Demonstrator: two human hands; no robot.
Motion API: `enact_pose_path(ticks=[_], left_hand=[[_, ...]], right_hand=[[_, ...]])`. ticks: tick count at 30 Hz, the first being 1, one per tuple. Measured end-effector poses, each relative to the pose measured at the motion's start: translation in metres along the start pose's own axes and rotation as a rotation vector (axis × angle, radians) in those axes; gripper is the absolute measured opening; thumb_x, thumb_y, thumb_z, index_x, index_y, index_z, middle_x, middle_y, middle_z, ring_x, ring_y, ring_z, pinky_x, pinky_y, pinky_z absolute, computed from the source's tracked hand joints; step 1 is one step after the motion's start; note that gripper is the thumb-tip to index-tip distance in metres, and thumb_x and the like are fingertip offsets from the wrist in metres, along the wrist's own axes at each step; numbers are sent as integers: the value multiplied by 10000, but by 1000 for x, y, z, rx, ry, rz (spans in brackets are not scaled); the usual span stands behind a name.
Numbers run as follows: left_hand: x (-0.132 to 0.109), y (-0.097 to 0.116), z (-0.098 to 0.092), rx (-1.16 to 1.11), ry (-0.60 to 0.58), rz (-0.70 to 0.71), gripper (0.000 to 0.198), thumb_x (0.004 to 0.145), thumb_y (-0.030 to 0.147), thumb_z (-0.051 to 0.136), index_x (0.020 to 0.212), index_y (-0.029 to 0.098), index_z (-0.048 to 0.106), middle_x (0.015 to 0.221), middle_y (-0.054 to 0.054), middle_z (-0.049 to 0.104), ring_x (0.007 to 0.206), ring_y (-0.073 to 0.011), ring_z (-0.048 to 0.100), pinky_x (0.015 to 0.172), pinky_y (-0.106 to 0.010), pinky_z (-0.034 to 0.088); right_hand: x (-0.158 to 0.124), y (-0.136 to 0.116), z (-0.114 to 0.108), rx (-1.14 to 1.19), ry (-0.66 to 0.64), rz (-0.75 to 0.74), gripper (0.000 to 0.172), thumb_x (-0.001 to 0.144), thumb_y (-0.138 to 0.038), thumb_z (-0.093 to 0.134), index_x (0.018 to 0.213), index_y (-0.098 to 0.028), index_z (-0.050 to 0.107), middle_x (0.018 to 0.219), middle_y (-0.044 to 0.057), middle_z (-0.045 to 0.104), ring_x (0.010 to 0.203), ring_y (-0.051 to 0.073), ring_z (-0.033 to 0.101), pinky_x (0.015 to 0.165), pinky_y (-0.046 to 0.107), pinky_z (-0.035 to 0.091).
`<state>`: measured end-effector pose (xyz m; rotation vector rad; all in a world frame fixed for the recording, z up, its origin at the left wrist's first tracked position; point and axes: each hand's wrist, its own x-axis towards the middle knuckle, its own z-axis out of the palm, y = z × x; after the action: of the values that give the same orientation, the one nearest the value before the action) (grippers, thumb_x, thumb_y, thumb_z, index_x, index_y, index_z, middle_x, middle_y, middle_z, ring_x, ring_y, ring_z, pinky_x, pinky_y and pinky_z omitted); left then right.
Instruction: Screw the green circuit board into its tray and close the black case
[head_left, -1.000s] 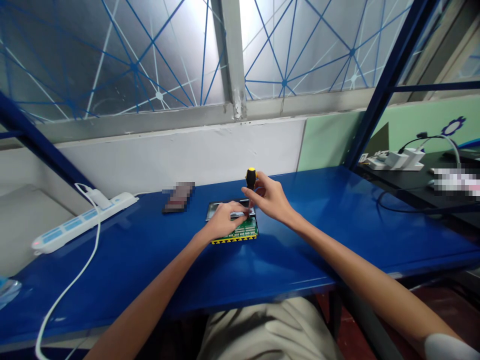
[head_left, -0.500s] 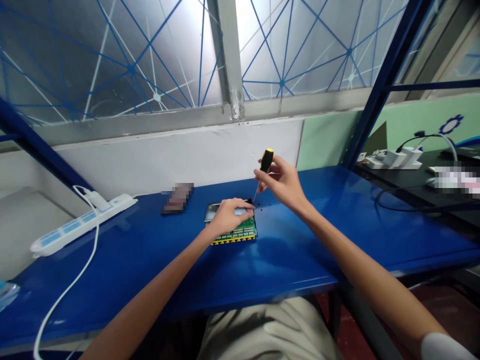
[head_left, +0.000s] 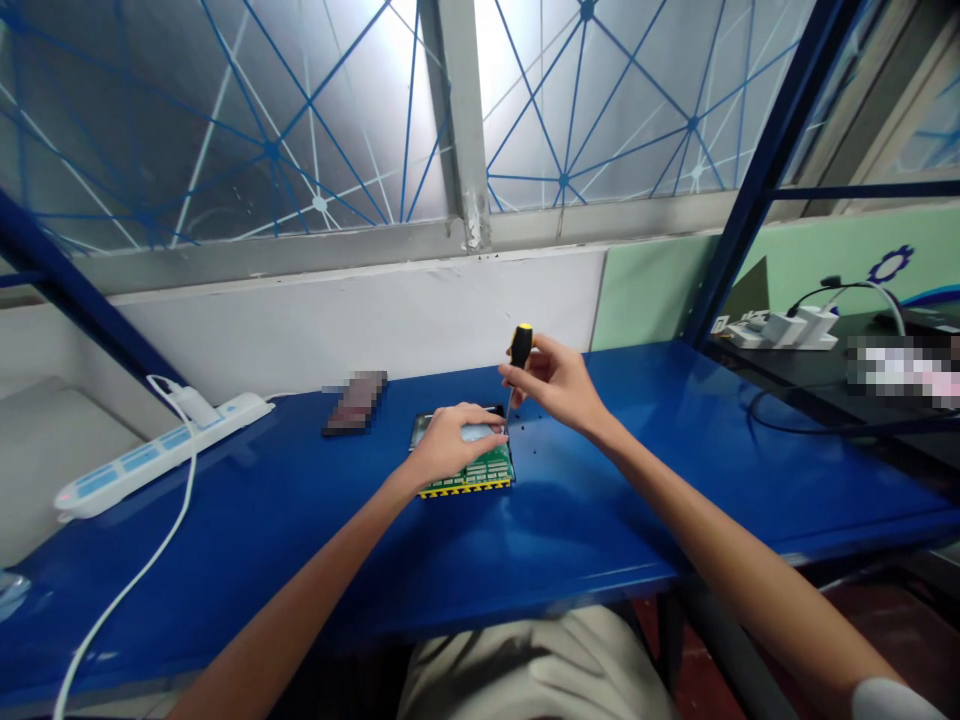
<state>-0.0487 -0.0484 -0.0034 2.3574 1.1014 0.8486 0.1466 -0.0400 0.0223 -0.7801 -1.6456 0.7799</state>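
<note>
A green circuit board [head_left: 480,472] with a yellow-and-black front edge lies on the blue table [head_left: 600,510], in a dark metal frame. My left hand [head_left: 450,440] rests on top of it with the fingers curled down, pressing it in place. My right hand [head_left: 551,380] is closed around a screwdriver [head_left: 519,350] with a black and yellow handle. The tool stands nearly upright, its tip at the board's far right corner. A few tiny dark screws [head_left: 534,448] lie on the table just right of the board.
A white power strip [head_left: 150,450] with a white cable [head_left: 135,580] lies at the left. A blurred dark flat object [head_left: 354,402] sits behind the board. To the right, past a blue post [head_left: 750,190], a black surface holds white chargers [head_left: 787,328] and black cables.
My right hand lifted the screwdriver up and to the right off the board, then brought it back down to the board's far right corner. My left hand stayed on the board.
</note>
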Motion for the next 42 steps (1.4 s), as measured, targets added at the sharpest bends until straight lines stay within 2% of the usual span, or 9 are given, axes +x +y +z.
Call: enact_pose_path(ticks=[4, 9, 14, 21, 35, 40, 42], left_hand=[[-25, -7, -21, -143, -58, 20, 132, 850, 271, 684, 899, 181, 768, 959, -51, 760, 964, -216, 680, 891, -330, 514], [-44, -19, -27, -215, -80, -24, 116, 835, 268, 705, 871, 180, 770, 938, -52, 757, 917, -203, 687, 855, -316, 526], [-45, -22, -22, -193, -92, -13, 93, 817, 261, 722, 815, 182, 771, 880, -42, 766, 877, -198, 699, 842, -316, 527], [-43, -25, -22, -190, -97, -2, 71, 806, 240, 727, 823, 192, 778, 902, -39, 774, 884, -199, 704, 851, -322, 531], [-43, -26, -22, -159, -101, 20, 63, 814, 227, 719, 818, 206, 779, 881, -26, 773, 863, -192, 704, 833, -307, 527], [-44, -29, -23, -46, -30, 79, 56, 805, 253, 740, 807, 215, 781, 880, -33, 757, 870, -195, 681, 847, -317, 507], [-45, -29, -25, 46, -43, 84, 157, 784, 337, 767, 883, 217, 781, 974, -61, 743, 954, -231, 662, 894, -361, 493]], right_hand=[[-10, -11, 31, 24, -131, -1, 263, 851, -426, 651, 863, -218, 491, 633, -28, 604, 539, 140, 633, 519, 276, 459], [-17, -16, 53, -102, -189, -56, 274, 847, -422, 663, 843, -214, 484, 633, -37, 581, 550, 112, 554, 525, 260, 398], [-20, -14, 53, -190, -214, -91, 259, 863, -400, 651, 833, -210, 477, 615, -45, 557, 543, 103, 517, 520, 248, 366], [-22, -13, 54, -192, -220, -124, 253, 873, -394, 638, 839, -210, 467, 611, -50, 537, 530, 99, 487, 510, 245, 351], [-22, -14, 55, -187, -234, -104, 225, 878, -392, 615, 847, -216, 478, 666, -37, 562, 572, 113, 522, 538, 250, 390], [-24, -14, 54, -211, -264, -102, 232, 908, -401, 568, 809, -197, 520, 713, -3, 591, 630, 123, 543, 562, 251, 413], [-24, -13, 53, -207, -278, -104, 225, 907, -387, 569, 802, -193, 526, 714, 0, 597, 635, 123, 547, 564, 250, 419]])
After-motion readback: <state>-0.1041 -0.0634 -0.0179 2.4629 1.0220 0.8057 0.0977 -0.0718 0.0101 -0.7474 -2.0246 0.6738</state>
